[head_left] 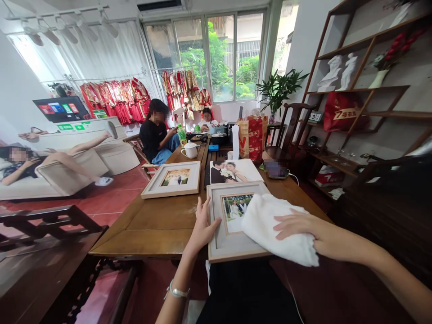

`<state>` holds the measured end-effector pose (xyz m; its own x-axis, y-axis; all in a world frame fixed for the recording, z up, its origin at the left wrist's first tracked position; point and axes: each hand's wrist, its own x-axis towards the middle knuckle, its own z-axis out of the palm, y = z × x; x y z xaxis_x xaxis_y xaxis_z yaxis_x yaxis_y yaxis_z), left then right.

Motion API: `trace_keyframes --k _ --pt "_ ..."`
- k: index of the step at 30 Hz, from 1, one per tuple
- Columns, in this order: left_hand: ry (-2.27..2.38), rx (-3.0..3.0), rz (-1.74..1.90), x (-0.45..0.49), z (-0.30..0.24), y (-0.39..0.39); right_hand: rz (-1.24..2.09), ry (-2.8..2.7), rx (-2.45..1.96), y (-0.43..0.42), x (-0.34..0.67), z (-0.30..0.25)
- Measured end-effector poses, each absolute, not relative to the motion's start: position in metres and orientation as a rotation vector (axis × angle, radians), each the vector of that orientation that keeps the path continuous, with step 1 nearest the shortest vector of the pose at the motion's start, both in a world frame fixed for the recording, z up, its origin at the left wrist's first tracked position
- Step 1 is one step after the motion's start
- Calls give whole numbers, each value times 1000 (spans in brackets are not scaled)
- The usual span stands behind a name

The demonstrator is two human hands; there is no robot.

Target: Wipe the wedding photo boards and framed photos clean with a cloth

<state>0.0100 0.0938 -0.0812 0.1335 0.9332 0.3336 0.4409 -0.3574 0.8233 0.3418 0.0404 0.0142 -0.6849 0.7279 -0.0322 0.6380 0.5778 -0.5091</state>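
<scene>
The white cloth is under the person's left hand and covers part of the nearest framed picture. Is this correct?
Not the left hand: the head view shows the white cloth under the right hand. It does cover part of the nearest framed picture.

A white cloth (270,220) hides part of the near frame (229,243)

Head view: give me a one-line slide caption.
Left hand against the side of a framed photo, right hand on a white cloth partly covering it, second picture frame on the table.
</scene>
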Motion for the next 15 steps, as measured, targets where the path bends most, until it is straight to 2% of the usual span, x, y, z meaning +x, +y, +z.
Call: trace_keyframes --k 7,11,15 --pt "1239 1656 1213 13 -91 99 425 -2416 -1418 24 374 -26" --pt "1319 1561 1205 13 -91 97 294 -2380 -1377 33 345 -31" --pt "1436 1501 1192 13 -89 97 379 -2397 -1359 54 289 -27"
